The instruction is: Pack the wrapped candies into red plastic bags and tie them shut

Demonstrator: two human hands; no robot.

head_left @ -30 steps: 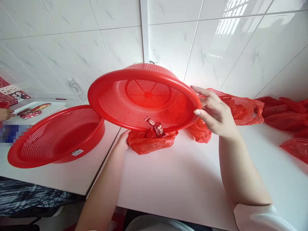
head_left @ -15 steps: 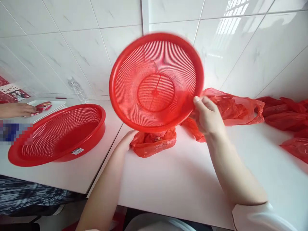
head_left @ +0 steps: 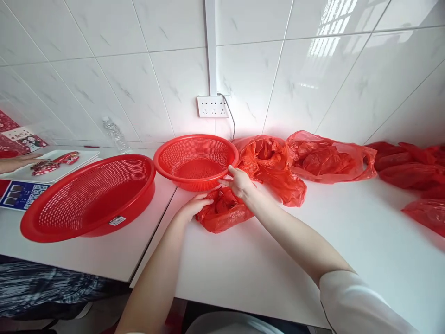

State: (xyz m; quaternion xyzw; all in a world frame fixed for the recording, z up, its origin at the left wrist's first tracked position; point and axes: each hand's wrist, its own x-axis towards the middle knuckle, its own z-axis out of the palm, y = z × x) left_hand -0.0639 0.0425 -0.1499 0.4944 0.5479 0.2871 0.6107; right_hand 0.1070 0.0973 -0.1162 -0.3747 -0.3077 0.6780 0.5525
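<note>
A red plastic colander (head_left: 196, 174) stands at the back of the white table, against the wall side. My right hand (head_left: 239, 183) grips its near right rim, thumb above and fingers below. Just in front of the colander lies an opened red plastic bag (head_left: 225, 220), its top bunched and gaping; what is inside is hard to make out. My left hand (head_left: 193, 206) holds the left edge of this bag, fingers over its rim.
A larger red colander (head_left: 142, 199) stands left beside a scale (head_left: 22, 195) and a white tray (head_left: 91, 155) with small wrapped packets (head_left: 55, 164). Another person's hand (head_left: 17, 162) is at the tray. Several red bags (head_left: 330, 157) line the right. A socket (head_left: 212, 107) is behind.
The colander in my right hand has come down from upright in the air to the table behind the bag. My left hand has stayed at the bag.
</note>
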